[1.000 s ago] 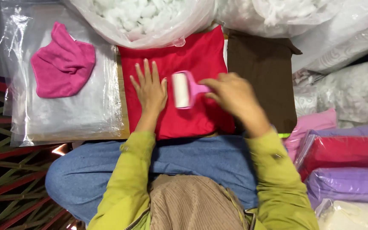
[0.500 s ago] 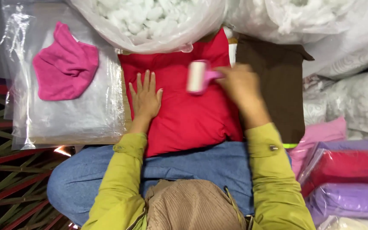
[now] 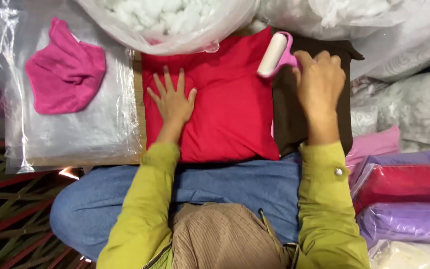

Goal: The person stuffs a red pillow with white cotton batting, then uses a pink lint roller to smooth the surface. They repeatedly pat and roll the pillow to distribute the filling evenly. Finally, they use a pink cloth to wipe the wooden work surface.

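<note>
1. Two hands are at work over a red pillow (image 3: 230, 107) that lies flat in front of the person's knees.
2. The left hand (image 3: 172, 102) is open, with fingers spread, and it presses flat on the left part of the pillow.
3. The right hand (image 3: 319, 82) is closed around the pink handle of a lint roller (image 3: 273, 54).
4. The roller has a white roll, and it sits at the top right edge of the pillow, tilted.
5. A brown cloth (image 3: 287, 117) lies just beside the pillow on the right, under the right hand.
6. A big clear bag of white stuffing (image 3: 175, 20) sits above the pillow and covers its top edge.
7. More clear bags of white stuffing (image 3: 414, 109) are piled at the top right.
8. A flat clear plastic bag (image 3: 75, 129) lies to the left of the pillow.
9. A pink cloth (image 3: 65, 69) rests on top of that flat bag, well apart from the left hand.
10. Wrapped pillows (image 3: 404, 199) in clear plastic are stacked at the right: pink, red, purple and cream, one below the other.
</note>
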